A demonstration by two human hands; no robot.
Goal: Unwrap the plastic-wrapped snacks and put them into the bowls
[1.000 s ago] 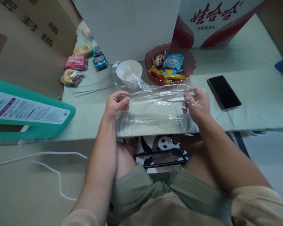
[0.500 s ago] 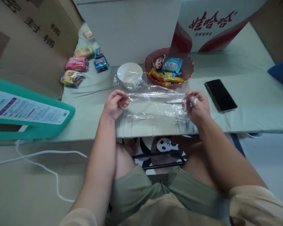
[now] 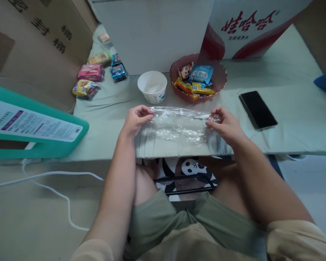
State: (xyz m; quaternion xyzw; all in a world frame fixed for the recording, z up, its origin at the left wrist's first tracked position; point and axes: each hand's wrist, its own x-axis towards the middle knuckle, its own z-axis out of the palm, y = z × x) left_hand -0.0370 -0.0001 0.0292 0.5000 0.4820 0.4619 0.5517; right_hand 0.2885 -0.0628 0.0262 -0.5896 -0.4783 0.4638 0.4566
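A clear plastic bag (image 3: 179,127) is stretched flat between my two hands over the table's front edge. My left hand (image 3: 137,119) pinches its left upper corner between thumb and fingers. At the other end, my right hand (image 3: 226,125) grips the right upper corner, where the film is crumpled. A thin pale strip shows near the right fingertips; I cannot make out what it is. Just beyond the bag stands a white paper cup (image 3: 152,88), upright. Beside it sits a reddish glass bowl (image 3: 220,83) holding several wrapped snacks (image 3: 201,74).
A black phone (image 3: 258,110) lies right of my right hand. At left stand a green jug (image 3: 70,145) and a cardboard box (image 3: 43,69), with packaged snacks (image 3: 91,72) behind. White boxes (image 3: 157,36) close off the back. A white cable (image 3: 57,174) hangs below.
The bag's upper edge has come nearer, away from the cup, and its film lies flatter. My right hand has shifted its hold from a bunched grip to a pinch. The view has moved slightly.
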